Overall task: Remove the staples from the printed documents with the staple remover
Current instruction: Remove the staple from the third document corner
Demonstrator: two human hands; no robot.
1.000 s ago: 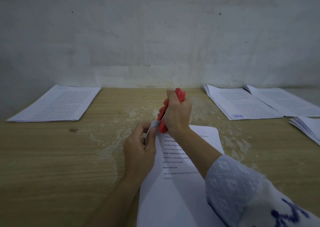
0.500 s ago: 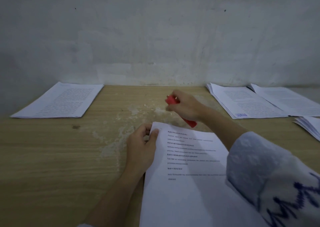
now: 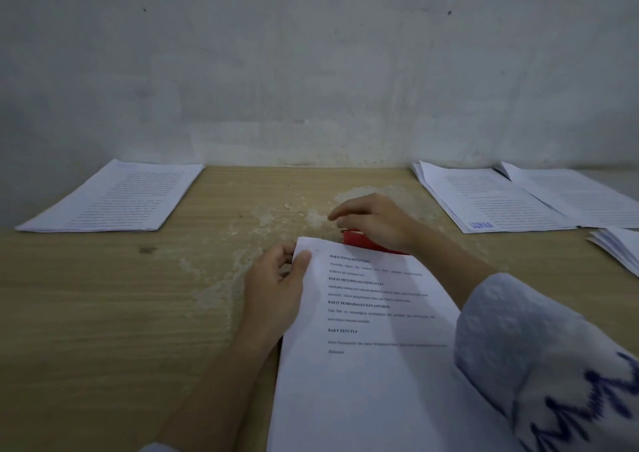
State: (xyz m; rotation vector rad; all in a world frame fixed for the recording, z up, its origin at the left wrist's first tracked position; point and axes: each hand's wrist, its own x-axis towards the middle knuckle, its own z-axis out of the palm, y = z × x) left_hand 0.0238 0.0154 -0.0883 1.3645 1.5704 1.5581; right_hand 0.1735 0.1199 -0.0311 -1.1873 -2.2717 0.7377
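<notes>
A printed document (image 3: 363, 365) lies on the wooden table (image 3: 103, 313) in front of me. My left hand (image 3: 273, 289) pinches its top left corner, thumb on top of the sheet. Just past the document's top edge, my right hand (image 3: 373, 220) holds the red staple remover (image 3: 363, 240) low against the table. Most of the tool is hidden under my palm and fingers. I see no staple at the pinched corner.
A paper stack (image 3: 114, 197) lies at the far left by the wall. Two more documents (image 3: 484, 199) (image 3: 581, 196) lie at the far right, and another pile (image 3: 619, 247) sits at the right edge. The table's middle has a worn, pale patch (image 3: 262, 220).
My right hand has lifted the staple remover off the document's corner, swung it right and lowered it to the table beyond the page. My left hand has kept its hold on the corner.
</notes>
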